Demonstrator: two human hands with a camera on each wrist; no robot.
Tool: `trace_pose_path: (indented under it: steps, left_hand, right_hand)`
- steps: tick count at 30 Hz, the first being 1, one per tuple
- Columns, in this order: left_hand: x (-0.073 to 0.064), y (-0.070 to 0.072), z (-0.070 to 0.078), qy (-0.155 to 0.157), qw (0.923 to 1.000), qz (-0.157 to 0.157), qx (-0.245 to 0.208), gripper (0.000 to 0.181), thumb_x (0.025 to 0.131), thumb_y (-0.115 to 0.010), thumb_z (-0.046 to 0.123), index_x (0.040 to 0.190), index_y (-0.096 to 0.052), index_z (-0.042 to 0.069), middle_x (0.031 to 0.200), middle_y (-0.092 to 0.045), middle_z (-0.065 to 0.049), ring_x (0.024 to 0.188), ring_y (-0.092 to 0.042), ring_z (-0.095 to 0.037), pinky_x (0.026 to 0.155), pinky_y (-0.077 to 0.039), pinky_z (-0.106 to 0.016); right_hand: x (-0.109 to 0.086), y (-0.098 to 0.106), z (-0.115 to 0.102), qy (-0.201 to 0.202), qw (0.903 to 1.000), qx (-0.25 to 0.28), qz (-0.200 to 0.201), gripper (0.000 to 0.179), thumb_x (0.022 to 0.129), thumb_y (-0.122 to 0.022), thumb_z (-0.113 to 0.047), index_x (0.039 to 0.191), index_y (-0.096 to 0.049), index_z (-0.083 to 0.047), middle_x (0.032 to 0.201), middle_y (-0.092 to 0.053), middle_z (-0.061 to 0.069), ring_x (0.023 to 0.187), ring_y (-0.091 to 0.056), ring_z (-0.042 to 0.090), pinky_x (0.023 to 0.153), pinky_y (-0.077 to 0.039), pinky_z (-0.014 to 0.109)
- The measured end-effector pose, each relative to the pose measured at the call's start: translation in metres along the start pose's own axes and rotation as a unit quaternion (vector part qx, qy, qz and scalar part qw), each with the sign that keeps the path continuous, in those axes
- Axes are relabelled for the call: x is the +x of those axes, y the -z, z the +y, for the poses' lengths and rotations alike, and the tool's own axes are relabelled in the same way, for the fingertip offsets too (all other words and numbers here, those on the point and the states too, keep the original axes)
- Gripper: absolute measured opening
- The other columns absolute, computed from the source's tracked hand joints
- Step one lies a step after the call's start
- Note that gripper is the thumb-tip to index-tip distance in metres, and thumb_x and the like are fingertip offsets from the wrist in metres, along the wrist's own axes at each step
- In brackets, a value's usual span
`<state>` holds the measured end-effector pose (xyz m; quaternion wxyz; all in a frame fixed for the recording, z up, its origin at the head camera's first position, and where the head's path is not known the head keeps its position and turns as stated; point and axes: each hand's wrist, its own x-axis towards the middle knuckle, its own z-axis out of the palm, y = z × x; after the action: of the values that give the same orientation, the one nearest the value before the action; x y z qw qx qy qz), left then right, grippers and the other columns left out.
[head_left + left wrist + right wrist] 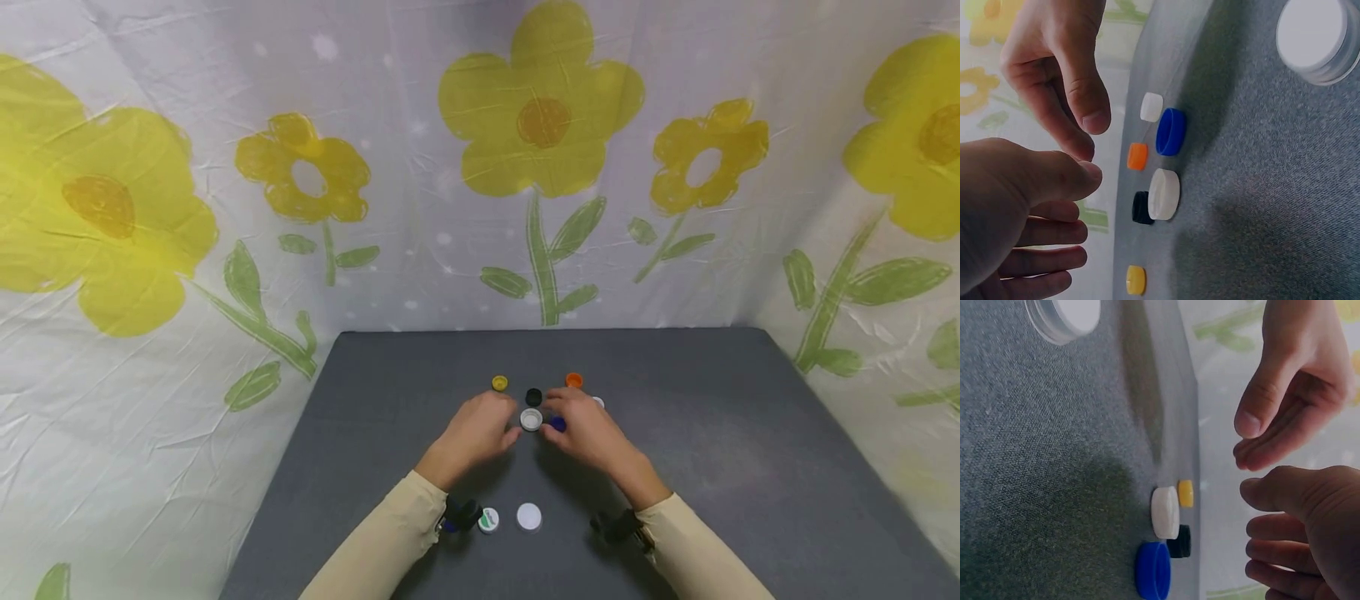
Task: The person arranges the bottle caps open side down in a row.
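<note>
My left hand (480, 423) and right hand (588, 425) hover over the table, facing each other across a group of bottle caps. Both look empty, fingers loosely bent, in the two wrist views. Between them lie a larger white cap (531, 419) with its hollow side up, a black cap (534, 397) just behind it, and a blue cap (1171, 132) close to the right hand. A yellow cap (499, 382) sits beyond the left hand. Past the right fingers are an orange cap (573, 380) and a small white cap (1152, 107), partly hidden in the head view.
Nearer the body lie a round white lid (528, 517) and a white cap with a green print (488, 521), close to the left wrist strap. The grey table (712, 433) ends at a flower-printed cloth (420, 275) behind and at the sides.
</note>
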<state>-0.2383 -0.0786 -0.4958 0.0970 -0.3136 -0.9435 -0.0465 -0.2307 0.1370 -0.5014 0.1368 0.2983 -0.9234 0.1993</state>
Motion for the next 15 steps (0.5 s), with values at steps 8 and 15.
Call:
trace_pose_path:
  steps: [8,15]
  left_hand:
    - [0.013,-0.017,-0.004,0.025,0.9995,-0.018,-0.008,0.023,0.085,-0.078,0.034,0.089,-0.070,0.014,0.082,-0.070,-0.003,0.077,-0.070,-0.022,0.062,-0.057,-0.040]
    - [0.020,-0.034,-0.007,0.039,0.9985,-0.035,-0.014,0.023,0.085,-0.079,0.034,0.085,-0.070,0.014,0.083,-0.070,-0.003,0.077,-0.070,-0.022,0.062,-0.056,-0.041]
  right_hand:
    - [0.008,-0.012,0.006,-0.025,0.9997,0.004,-0.007,0.030,0.081,-0.082,-0.019,0.103,-0.075,0.000,0.119,-0.070,0.019,0.110,-0.066,0.034,0.092,-0.053,0.048]
    - [0.011,-0.024,0.010,-0.055,0.9982,-0.001,-0.025,0.031,0.080,-0.082,-0.023,0.101,-0.076,-0.002,0.116,-0.071,0.015,0.107,-0.068,0.031,0.090,-0.055,0.046]
